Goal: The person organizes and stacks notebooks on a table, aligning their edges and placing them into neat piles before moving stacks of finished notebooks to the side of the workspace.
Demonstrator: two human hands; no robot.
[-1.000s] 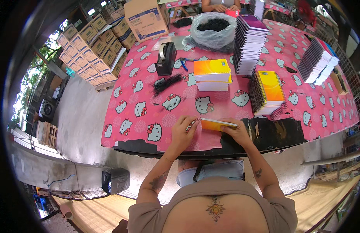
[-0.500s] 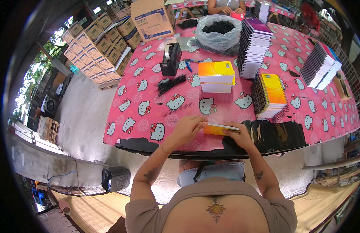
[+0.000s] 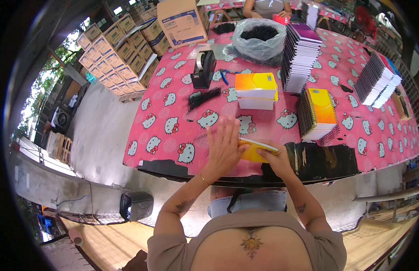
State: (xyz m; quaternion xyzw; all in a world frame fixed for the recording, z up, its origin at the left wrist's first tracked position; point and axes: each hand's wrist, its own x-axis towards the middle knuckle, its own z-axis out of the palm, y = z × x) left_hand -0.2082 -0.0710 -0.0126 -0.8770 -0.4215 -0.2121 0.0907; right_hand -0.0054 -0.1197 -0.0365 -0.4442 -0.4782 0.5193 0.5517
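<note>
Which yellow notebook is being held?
The single yellow notebook in the right hand; the other yellow ones sit farther away, in two stacks.

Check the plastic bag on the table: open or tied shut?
Open: the plastic bag has its mouth spread wide, with the black pile inside showing from above.

Right grip [image 3: 278, 159] pinching yellow-orange notebook [image 3: 254, 153], thumb on top. Left grip [image 3: 223, 149] at notebook's left end, fingers outstretched. Dark spiral coil [image 3: 200, 136] on pink-patterned counter [image 3: 162, 131], just left of left grip. Ahead of grips: short yellow-orange notebook stack [image 3: 256, 88], blue-handled pliers [image 3: 224, 77], black tape dispenser [image 3: 203, 74], bundle of black spiral coils [image 3: 205, 96]. Ahead and right of right grip: spiral-bound yellow notebook stack [image 3: 321, 110]. Farther ahead: translucent plastic bag [image 3: 252, 53] of black coils [image 3: 260, 32], tall purple-topped notebook stack [image 3: 299, 63].
</note>
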